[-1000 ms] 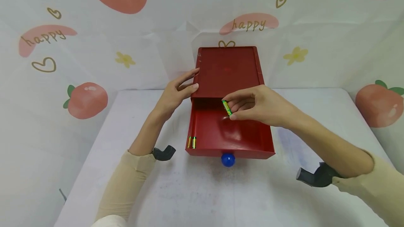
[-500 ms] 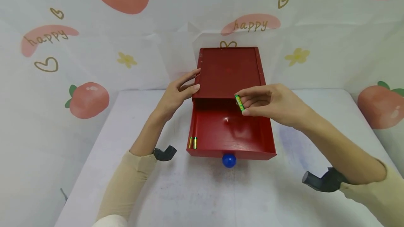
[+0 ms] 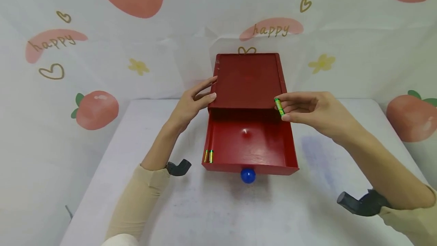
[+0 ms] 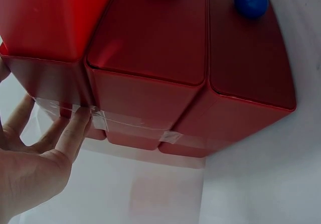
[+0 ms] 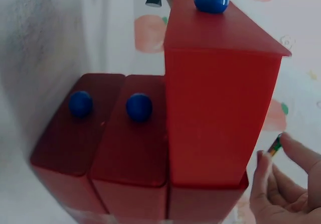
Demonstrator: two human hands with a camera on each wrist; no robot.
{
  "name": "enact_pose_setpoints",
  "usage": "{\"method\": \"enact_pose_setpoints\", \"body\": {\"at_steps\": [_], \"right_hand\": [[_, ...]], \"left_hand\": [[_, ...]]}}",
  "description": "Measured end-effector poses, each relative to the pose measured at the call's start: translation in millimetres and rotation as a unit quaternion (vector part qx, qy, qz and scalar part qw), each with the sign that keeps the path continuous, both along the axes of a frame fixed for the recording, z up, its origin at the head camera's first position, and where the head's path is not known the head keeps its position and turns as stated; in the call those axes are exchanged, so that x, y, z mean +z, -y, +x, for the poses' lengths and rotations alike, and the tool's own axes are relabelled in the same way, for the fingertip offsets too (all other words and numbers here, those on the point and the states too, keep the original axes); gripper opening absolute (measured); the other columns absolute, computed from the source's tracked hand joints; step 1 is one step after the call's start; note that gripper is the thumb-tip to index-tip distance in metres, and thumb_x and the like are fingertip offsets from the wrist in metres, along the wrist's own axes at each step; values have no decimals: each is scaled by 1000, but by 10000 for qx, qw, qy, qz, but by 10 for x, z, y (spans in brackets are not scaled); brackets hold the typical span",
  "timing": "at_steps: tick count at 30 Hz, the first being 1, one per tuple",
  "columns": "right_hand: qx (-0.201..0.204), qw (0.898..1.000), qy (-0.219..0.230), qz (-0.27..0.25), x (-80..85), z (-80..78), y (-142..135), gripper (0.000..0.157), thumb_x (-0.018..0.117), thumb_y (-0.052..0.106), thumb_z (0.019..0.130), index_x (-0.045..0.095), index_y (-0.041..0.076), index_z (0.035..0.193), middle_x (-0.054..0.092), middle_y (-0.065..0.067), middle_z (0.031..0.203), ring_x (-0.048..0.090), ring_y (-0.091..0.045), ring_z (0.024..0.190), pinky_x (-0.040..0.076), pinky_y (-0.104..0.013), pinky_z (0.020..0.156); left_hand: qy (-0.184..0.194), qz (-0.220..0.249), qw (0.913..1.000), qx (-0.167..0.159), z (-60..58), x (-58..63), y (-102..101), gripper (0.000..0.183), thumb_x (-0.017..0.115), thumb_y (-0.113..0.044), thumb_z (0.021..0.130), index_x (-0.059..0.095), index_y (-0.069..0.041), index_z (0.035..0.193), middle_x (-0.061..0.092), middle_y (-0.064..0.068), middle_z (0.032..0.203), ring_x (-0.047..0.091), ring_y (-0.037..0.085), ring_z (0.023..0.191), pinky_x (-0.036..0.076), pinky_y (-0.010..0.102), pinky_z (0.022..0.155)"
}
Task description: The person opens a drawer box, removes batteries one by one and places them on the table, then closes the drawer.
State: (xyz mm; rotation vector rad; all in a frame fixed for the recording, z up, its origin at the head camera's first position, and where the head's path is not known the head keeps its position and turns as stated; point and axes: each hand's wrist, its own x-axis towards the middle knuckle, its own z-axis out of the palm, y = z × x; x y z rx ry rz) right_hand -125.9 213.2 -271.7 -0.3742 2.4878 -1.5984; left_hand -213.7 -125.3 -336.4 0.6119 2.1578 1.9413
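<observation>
A red drawer unit [image 3: 250, 81] stands at the far middle of the table, its top drawer [image 3: 252, 151] pulled out. My left hand [image 3: 191, 100] rests against the unit's left side. In the left wrist view the fingertips [image 4: 77, 121] touch that side wall near clear tape. Between thumb and fingertips my right hand [image 3: 314, 109] pinches a small green and yellow battery [image 3: 279, 107], held above the drawer's right back corner. Two more batteries [image 3: 211, 156] lie side by side in the drawer's front left corner.
A blue ball knob [image 3: 248, 175] sits on the pulled-out drawer's front. Below it are two shut drawers with blue knobs [image 5: 139, 107]. The white table [image 3: 164, 208] meets a printed backdrop [image 3: 177, 37] behind the unit.
My right hand has moved to the right with the battery, from over the drawer's middle to its right side. The left hand stays on the unit.
</observation>
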Motion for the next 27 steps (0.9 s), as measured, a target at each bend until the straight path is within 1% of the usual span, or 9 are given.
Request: {"method": "enact_pose_setpoints", "body": {"at_steps": [3,8,14,21,27], "right_hand": [[-228,9997,-90,-38,-40,9,-75,41,75,14,89,66,9,129,72,0,106,68,-14,97,56,-21,83],[-314,9993,-206,-76,-119,17,-211,41,73,9,91,64,6,131,73,3,104,68,-12,95,55,-20,82],[-600,9981,-121,85,-215,26,-370,41,73,11,91,65,10,132,73,7,103,68,-8,95,54,-17,81],[-646,9977,-138,162,-319,8,-523,42,72,7,91,65,9,132,73,8,103,68,-5,94,53,-15,81],[-670,9971,-205,284,-383,3,-591,42,72,6,90,64,8,131,73,7,101,67,-4,91,53,-15,79]], "left_hand": [[-20,8,10000,0,-6,-1,2,51,63,-25,98,50,-30,147,44,-4,150,55,25,125,49,39,101],[23,14,10000,-4,-11,-3,1,51,63,-25,98,49,-30,147,43,-5,150,55,25,125,49,39,101],[80,32,10000,-8,-4,-1,5,51,62,-23,99,49,-29,148,42,-4,150,54,25,126,48,39,102],[91,13,10000,-24,-10,-12,8,53,61,-22,99,46,-27,150,41,-1,152,52,27,128,48,40,102],[91,23,10000,-16,2,4,-2,54,61,-23,99,46,-27,150,41,-1,152,52,27,127,48,40,102]]}}
